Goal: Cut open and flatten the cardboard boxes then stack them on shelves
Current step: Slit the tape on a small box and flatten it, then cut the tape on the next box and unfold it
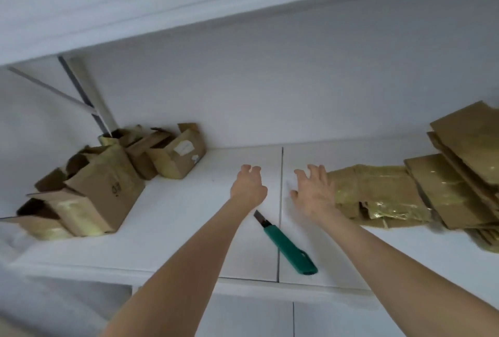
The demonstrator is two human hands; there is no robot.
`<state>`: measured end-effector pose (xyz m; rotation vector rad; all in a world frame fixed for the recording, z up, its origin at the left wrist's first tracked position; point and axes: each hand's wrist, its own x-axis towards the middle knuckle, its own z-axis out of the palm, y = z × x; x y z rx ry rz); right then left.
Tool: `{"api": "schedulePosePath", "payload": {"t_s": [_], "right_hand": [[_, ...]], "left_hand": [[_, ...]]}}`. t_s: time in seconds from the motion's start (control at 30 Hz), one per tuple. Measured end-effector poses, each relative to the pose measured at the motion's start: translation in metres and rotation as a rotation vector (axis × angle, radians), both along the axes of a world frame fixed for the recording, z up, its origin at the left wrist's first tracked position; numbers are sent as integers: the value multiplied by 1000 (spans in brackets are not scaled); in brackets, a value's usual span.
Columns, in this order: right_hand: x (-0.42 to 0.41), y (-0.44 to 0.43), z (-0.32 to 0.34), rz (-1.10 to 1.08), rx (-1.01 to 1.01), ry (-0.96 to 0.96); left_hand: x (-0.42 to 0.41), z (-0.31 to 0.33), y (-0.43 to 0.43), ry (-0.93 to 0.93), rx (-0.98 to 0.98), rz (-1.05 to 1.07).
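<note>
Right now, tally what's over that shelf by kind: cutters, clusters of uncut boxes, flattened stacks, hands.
Green cutter: 1
Cluster of uncut boxes: 1 (boxes overlap; their number unclear)
Flattened cardboard stack: 1
Hands: 2 (left hand, right hand, both empty)
Total: 5

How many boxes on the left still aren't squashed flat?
5 at the shelf's left end: front box, printed box, middle box, labelled box, back box. They overlap, so more may hide.
</note>
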<state>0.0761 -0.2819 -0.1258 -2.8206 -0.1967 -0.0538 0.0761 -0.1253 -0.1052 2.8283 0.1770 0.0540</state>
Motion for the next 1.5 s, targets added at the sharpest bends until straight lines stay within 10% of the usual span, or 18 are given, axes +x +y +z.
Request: {"api": "schedulePosePath", "payload": {"t_s": [0.7, 1.23, 1.5], "right_hand": [[14, 347, -7, -127, 435, 144], [37, 351, -26, -206, 478, 143], [31, 335, -23, -273, 512, 148]], "left_hand": [[-1, -7, 299, -138, -119, 12], [91, 20, 320, -103, 374, 26], [69, 11, 315, -134, 227, -68]]}}
